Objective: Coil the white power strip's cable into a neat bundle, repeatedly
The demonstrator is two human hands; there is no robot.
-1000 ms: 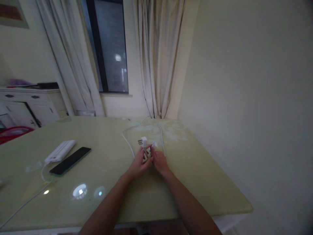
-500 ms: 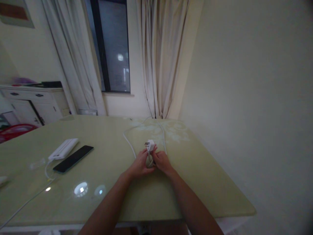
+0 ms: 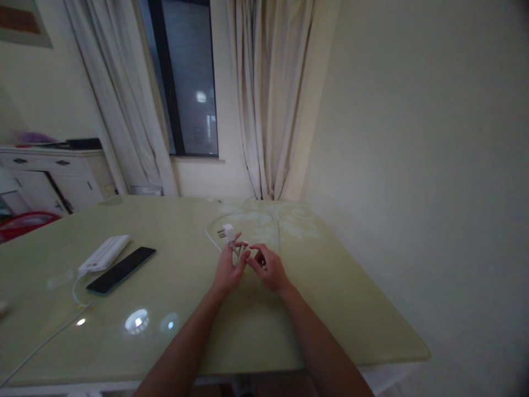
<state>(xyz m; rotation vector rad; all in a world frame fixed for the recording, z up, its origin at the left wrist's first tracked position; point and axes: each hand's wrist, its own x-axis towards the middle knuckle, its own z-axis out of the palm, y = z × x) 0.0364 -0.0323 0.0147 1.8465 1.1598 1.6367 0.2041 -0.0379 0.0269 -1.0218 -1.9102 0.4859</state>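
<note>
My left hand [image 3: 228,270] is closed around a bundled white power cord [image 3: 239,251]. A white three-pin plug [image 3: 227,232] sticks up above that hand, its prongs pointing left. My right hand [image 3: 268,267] is at the bundle's right side, thumb and fingertips pinched on the cord; the fingers partly hide the exact grip. Behind the hands, a long loop of white cable [image 3: 276,226] runs over the tabletop to the far edge near the curtain.
On the pale green glossy table [image 3: 173,231], to the left, lie a black phone [image 3: 122,270] and a white power bank [image 3: 105,253] with a white cable [image 3: 41,344]. A wall [image 3: 405,165] borders the right side; curtains [image 3: 273,99] hang behind.
My left hand has tilted the plug and moved it left and slightly up. The right hand has drawn back a little from the left, its fingers now more spread from the bundle.
</note>
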